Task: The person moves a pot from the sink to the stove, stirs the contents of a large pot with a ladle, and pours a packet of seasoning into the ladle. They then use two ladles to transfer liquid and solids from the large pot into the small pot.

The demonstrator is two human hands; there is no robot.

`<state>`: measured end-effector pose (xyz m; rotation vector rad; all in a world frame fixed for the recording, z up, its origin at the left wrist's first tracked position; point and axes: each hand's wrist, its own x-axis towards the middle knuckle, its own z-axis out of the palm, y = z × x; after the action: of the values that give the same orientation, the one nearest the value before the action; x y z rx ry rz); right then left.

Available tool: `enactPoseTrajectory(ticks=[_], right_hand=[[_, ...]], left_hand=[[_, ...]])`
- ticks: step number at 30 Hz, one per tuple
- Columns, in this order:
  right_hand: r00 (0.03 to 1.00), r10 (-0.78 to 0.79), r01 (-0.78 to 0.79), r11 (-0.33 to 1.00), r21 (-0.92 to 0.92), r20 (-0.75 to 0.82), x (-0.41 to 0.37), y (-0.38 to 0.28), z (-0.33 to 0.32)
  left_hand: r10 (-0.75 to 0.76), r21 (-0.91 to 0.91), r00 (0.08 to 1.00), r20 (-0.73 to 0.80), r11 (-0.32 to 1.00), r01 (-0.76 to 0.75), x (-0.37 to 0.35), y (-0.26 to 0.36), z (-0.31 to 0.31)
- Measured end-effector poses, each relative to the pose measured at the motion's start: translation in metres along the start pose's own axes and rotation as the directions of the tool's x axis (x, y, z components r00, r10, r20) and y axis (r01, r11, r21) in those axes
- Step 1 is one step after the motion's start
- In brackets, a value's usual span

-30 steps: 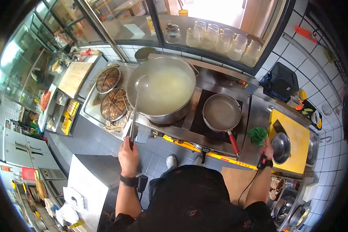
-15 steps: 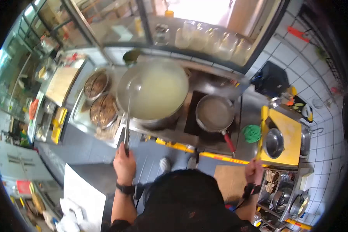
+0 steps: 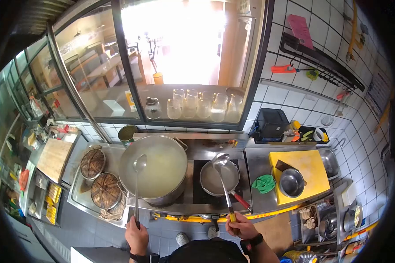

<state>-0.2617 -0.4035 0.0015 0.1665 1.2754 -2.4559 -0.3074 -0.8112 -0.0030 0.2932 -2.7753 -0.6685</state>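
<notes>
My left hand is closed round the dark handle of a long steel ladle. That ladle's bowl rests inside a large steel pot, over its pale yellowish liquid. In my right hand is a second ladle, with a yellow grip and a shiny steel bowl. Its bowl overlaps the far rim of a frying pan on the dark hob. The pan's red handle points toward me, just right of the ladle's shaft.
Two pots of brown food stand at the left. A green cloth lies beside a yellow cutting board bearing a steel pot. Glass jugs line the sill behind the window. A black container stands at the right.
My right hand has come inward from beside the cutting board, bringing the yellow-gripped ladle over the pan. My left hand still holds its ladle in the large pot. The view has tilted up.
</notes>
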Motion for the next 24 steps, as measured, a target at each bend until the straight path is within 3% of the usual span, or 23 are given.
enactPoseTrajectory(ticks=[4, 9, 11, 13, 24], right_hand=[[1.000, -0.006, 0.009, 0.996, -0.088, 0.028, 0.007, 0.000, 0.015], [0.998, 0.026, -0.024, 0.999, -0.028, 0.060, 0.019, 0.010, 0.019], [0.996, -0.004, 0.006, 1.000, -0.017, 0.091, 0.021, 0.009, 0.025], [0.997, 0.017, -0.015, 1.000, -0.017, 0.077, 0.021, 0.009, 0.028], [0.997, -0.007, 0.015, 0.994, -0.111, 0.074, 0.019, 0.002, 0.036]], left_hand=[[0.042, -0.006, 0.999, -0.023, 0.999, -0.042, 0.001, -0.003, 0.002], [0.053, 0.000, 0.999, -0.008, 0.999, -0.053, 0.001, 0.004, -0.008], [-0.025, -0.030, 0.999, 0.036, 0.999, 0.026, 0.002, 0.008, -0.011], [0.037, 0.010, 0.999, -0.002, 0.999, -0.037, 0.002, 0.003, -0.008], [0.025, 0.003, 1.000, 0.005, 1.000, -0.025, 0.001, 0.006, -0.005]])
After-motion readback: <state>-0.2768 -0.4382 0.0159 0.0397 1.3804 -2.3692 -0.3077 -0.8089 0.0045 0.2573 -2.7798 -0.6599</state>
